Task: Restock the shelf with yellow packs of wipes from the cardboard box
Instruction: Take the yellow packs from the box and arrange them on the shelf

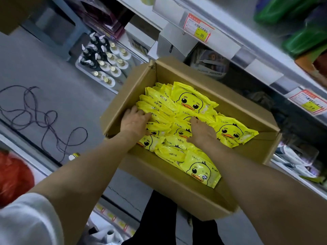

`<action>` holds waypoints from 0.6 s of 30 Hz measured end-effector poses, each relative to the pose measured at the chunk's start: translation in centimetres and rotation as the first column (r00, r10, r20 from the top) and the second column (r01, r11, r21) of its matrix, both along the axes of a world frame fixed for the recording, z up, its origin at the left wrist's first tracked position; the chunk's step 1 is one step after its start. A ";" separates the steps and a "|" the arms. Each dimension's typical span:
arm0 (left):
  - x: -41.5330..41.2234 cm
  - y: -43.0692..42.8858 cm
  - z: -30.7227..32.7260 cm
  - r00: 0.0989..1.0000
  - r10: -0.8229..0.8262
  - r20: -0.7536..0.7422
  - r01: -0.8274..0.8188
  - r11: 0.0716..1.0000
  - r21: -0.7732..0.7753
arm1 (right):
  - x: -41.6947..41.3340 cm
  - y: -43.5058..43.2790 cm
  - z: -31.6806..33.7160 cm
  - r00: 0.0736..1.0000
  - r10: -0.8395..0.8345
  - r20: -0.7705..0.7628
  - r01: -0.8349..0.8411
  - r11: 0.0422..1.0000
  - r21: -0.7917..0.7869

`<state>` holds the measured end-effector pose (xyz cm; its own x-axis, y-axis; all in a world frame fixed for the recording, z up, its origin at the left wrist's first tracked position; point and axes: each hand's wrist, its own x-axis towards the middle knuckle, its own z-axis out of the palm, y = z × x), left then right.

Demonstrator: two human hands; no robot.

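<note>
An open cardboard box (177, 197) sits on the floor below me, against the shelf (251, 55). It holds several yellow packs of wipes (192, 101) printed with a duck face, some lying flat and some standing on edge. Both my hands are inside the box. My left hand (135, 121) grips the left end of a row of upright packs, fingers curled over their tops. My right hand (201, 131) digs its curled fingers into the packs at the middle; its fingertips are hidden among them.
Shelf edges with red and yellow price tags (198, 30) run along the right, green packs (300, 38) above them. A tray of pump bottles (106, 59) stands on the floor beyond the box. A black cable (35, 117) lies looped at left, near a red object (14, 175).
</note>
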<state>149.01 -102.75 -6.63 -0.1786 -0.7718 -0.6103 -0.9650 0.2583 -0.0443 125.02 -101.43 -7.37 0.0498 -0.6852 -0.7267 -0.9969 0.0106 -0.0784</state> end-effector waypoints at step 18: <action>-8.3 3.1 10.0 0.898 0.361 -0.252 -0.302 0.922 0.244 | -9.1 3.3 9.7 0.993 -0.061 0.099 0.072 0.991 -0.115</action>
<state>140.73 -99.67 3.36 -0.1230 -0.6885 -0.7148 -0.9587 -0.1036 0.2648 115.94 -98.12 2.37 0.0660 -0.7699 -0.6348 -0.9823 0.0618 -0.1770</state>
